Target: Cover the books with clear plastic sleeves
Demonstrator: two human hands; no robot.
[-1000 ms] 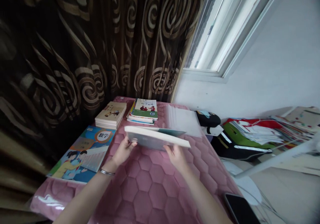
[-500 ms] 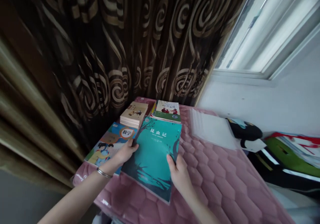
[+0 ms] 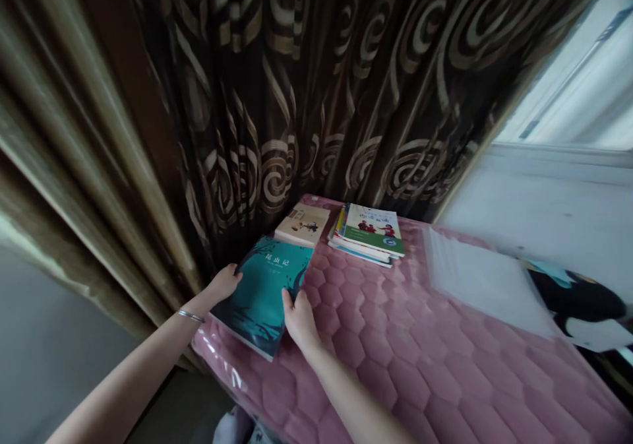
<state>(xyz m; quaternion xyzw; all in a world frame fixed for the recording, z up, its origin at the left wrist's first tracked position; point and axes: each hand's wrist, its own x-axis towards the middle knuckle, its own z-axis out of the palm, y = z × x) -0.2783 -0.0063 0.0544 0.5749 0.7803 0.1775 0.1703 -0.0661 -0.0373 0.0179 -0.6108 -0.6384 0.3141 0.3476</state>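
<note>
A teal book (image 3: 262,292) with white characters and dark tree branches on its cover is gripped at both sides. My left hand (image 3: 225,284) holds its left edge, thumb on the cover, a silver bracelet on the wrist. On the right edge my right hand (image 3: 299,315) pinches it the same way. The book lies over the spot where the blue textbook was, which it now hides. Touching or close behind its top edge is a stack of tan books (image 3: 303,225). I cannot tell whether the teal book rests or hovers.
A stack of mixed books (image 3: 372,230) stands farther right, with a green-and-white cover on top. Clear plastic sheets (image 3: 482,276) lie on the pink quilted surface (image 3: 395,338). Dark items (image 3: 578,295) sit at the right edge. Patterned curtains (image 3: 316,88) hang behind.
Both hands have carried the teal book leftward, over the blue textbook and away from the mixed stack. The camera view has turned left.
</note>
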